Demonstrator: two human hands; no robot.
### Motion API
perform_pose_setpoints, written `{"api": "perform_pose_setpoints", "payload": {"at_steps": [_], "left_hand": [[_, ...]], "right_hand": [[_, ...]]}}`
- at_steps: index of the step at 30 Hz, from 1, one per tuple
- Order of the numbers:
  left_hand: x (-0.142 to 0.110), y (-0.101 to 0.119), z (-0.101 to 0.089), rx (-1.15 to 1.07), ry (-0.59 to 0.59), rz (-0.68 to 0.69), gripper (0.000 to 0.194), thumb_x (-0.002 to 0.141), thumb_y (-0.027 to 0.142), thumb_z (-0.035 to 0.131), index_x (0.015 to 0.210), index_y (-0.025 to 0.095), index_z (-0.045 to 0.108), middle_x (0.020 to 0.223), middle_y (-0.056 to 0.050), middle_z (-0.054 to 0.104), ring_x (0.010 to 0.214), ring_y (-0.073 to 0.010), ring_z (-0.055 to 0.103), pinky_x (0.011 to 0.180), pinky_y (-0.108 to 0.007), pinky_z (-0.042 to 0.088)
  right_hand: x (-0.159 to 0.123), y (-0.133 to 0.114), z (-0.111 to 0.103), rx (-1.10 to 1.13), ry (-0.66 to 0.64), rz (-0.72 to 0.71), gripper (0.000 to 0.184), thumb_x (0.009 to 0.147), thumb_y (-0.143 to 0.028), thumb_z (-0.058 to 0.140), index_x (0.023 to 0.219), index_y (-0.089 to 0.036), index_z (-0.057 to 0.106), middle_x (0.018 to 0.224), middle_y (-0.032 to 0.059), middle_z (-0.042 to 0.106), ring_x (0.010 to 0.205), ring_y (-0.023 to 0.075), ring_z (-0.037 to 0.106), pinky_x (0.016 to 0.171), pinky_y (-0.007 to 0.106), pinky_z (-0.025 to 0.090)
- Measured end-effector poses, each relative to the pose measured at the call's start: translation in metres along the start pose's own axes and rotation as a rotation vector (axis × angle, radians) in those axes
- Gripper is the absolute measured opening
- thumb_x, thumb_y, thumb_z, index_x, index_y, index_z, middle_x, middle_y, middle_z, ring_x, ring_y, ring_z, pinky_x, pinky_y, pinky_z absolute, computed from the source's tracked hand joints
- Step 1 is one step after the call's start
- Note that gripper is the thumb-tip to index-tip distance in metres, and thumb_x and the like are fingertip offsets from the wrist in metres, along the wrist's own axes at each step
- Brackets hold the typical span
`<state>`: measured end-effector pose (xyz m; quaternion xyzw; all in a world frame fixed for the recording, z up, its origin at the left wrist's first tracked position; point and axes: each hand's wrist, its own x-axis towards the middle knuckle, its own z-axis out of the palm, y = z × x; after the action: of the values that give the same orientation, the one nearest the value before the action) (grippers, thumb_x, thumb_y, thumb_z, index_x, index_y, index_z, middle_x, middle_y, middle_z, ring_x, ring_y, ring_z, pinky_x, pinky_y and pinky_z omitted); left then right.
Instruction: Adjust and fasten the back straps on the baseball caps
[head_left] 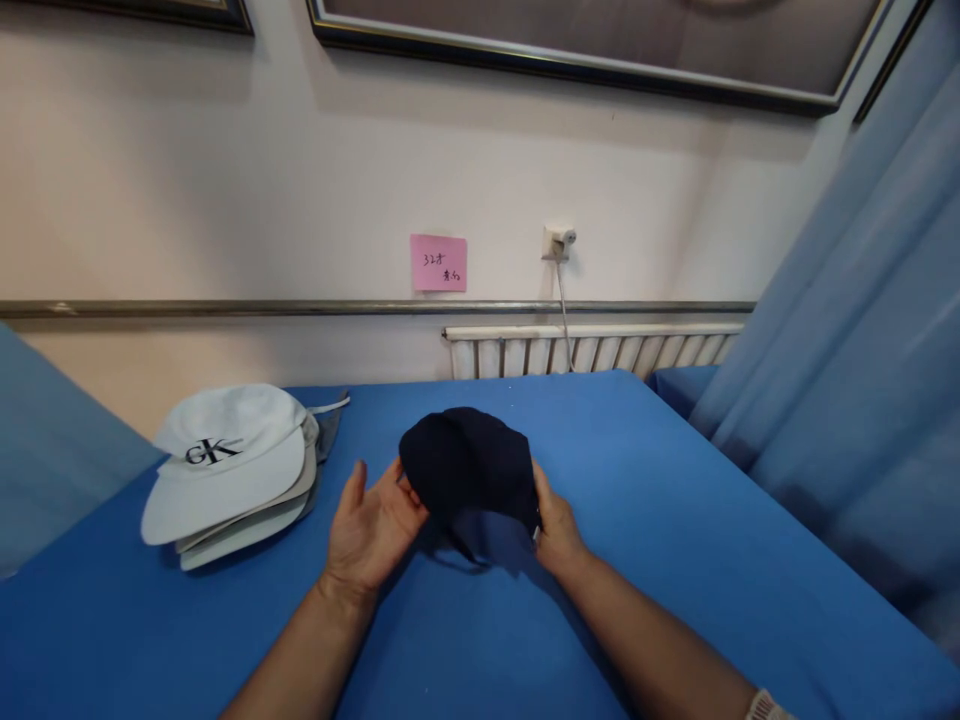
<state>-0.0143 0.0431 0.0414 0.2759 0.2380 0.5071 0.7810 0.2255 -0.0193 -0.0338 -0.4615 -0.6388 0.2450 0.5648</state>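
A dark navy baseball cap (469, 460) is held above the blue table between my two hands, its back opening and a hanging strap toward me. My right hand (555, 520) grips its right edge, with the fingers partly hidden behind the cloth. At the left edge, my left hand (379, 525) is turned palm up; its fingers curl at and under the rim while the thumb stands away from the cloth. To the left lies a stack of caps, topped by a pale cap (232, 450) with black lettering on its front.
A blue cover lies over the table (675, 600). Behind it are a radiator (600, 350), a metal rail (300, 308), a pink note (438, 263) and a plugged-in socket (556, 243). Blue curtains (862, 350) hang at the right, and blue cloth (60, 440) is at the left.
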Motion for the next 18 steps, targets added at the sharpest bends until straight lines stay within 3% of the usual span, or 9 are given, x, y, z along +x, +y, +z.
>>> {"api": "perform_pose_setpoints", "payload": {"at_steps": [3,5,9,11,14,16,18], "left_hand": [[-0.005,-0.008,0.016,0.05,-0.064,-0.036,0.042,0.09,0.032,0.057,0.131,0.028,0.054,0.112,-0.008,0.07,0.104,-0.0222,0.066,0.091,-0.038,0.052],[-0.006,-0.015,0.018,0.054,-0.053,-0.052,0.036,0.09,0.024,0.056,0.126,0.026,0.058,0.111,-0.007,0.07,0.102,-0.0215,0.067,0.089,-0.038,0.053],[-0.005,-0.013,0.011,-0.028,0.066,-0.009,0.018,0.091,0.027,0.055,0.101,0.02,0.069,0.098,-0.005,0.074,0.096,-0.0209,0.068,0.088,-0.035,0.055],[-0.006,-0.005,0.006,-0.041,0.111,-0.003,0.019,0.089,0.032,0.057,0.094,0.019,0.07,0.094,-0.007,0.075,0.104,-0.0249,0.067,0.094,-0.039,0.053],[-0.008,0.005,-0.001,0.025,0.133,-0.1,0.021,0.088,0.032,0.059,0.096,0.018,0.071,0.092,-0.01,0.076,0.115,-0.0304,0.063,0.099,-0.045,0.049],[-0.01,0.007,-0.007,0.076,0.138,-0.173,0.022,0.088,0.032,0.058,0.096,0.017,0.071,0.089,-0.012,0.076,0.115,-0.0318,0.063,0.098,-0.046,0.05],[-0.011,0.005,-0.014,0.123,0.129,-0.158,0.021,0.087,0.032,0.059,0.092,0.016,0.072,0.085,-0.012,0.076,0.111,-0.0334,0.065,0.095,-0.047,0.052]], "right_hand": [[0.001,-0.003,-0.002,-0.028,0.006,0.049,0.079,0.083,-0.025,0.063,0.152,-0.029,0.025,0.134,0.007,0.06,0.117,0.0287,0.061,0.099,0.046,0.049],[0.001,-0.007,-0.003,-0.06,-0.02,0.029,0.072,0.082,-0.026,0.065,0.148,-0.028,0.036,0.133,0.0064,0.061,0.117,0.0282,0.061,0.1,0.044,0.048],[-0.001,-0.017,-0.002,-0.152,-0.124,-0.072,0.055,0.087,-0.024,0.059,0.14,-0.033,0.049,0.142,0.0026,0.053,0.127,0.026,0.053,0.107,0.043,0.042],[-0.004,-0.021,0.0,-0.203,-0.205,-0.12,0.047,0.089,-0.025,0.056,0.135,-0.034,0.054,0.14,0.0025,0.054,0.123,0.0254,0.055,0.104,0.042,0.044],[-0.008,-0.024,0.002,-0.267,-0.313,-0.179,0.041,0.09,-0.026,0.056,0.13,-0.033,0.06,0.131,0.0041,0.06,0.11,0.0243,0.062,0.093,0.038,0.05],[-0.009,-0.023,0.003,-0.311,-0.297,-0.207,0.042,0.09,-0.024,0.055,0.131,-0.033,0.059,0.133,0.0046,0.059,0.111,0.0249,0.061,0.092,0.038,0.05],[-0.008,-0.02,0.001,-0.375,-0.209,-0.222,0.044,0.092,-0.022,0.052,0.134,-0.034,0.056,0.142,0.0033,0.052,0.121,0.0266,0.055,0.099,0.041,0.047]]}}
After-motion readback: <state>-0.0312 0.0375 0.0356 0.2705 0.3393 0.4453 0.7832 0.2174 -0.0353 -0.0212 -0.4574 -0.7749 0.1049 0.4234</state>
